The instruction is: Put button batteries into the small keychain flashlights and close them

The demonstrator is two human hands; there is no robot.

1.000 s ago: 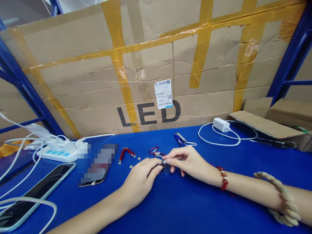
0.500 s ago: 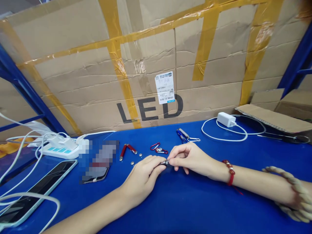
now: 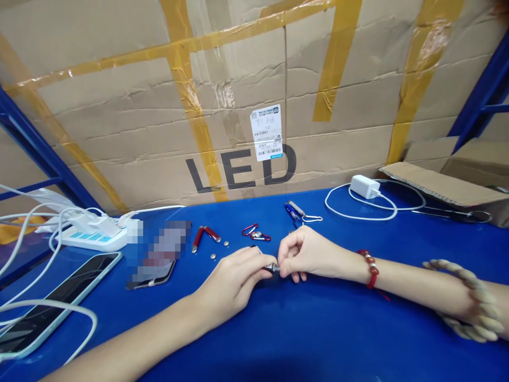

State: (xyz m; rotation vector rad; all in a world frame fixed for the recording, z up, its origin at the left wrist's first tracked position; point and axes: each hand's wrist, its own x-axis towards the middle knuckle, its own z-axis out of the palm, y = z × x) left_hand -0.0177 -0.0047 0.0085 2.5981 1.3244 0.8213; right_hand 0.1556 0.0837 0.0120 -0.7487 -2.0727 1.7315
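My left hand (image 3: 234, 273) is closed around a small black cylinder (image 3: 270, 267), whose silvery end points right. At that end, the thumb and forefinger of my right hand (image 3: 304, 254) are pinched together; whatever they grip is too small to make out. Beyond my hands lie two red carabiners (image 3: 250, 230) with small round cells by them. Two red tubes (image 3: 198, 240) rest further left, with two more button cells (image 3: 213, 257) near them. A blue tube (image 3: 293, 214) and a silver one with a clip lie behind my right hand.
Two phones (image 3: 59, 302) and a white power strip (image 3: 95, 237) with tangled cables are on the left. A white charger (image 3: 365, 187) with its looped cable lies at the back right, near scissors and an open carton (image 3: 445, 185). A large cardboard box (image 3: 151, 132) stands behind the table.
The view has shifted slightly. My right fingers have drawn a little away from the black cylinder, and more of its silvery end now shows between my hands.
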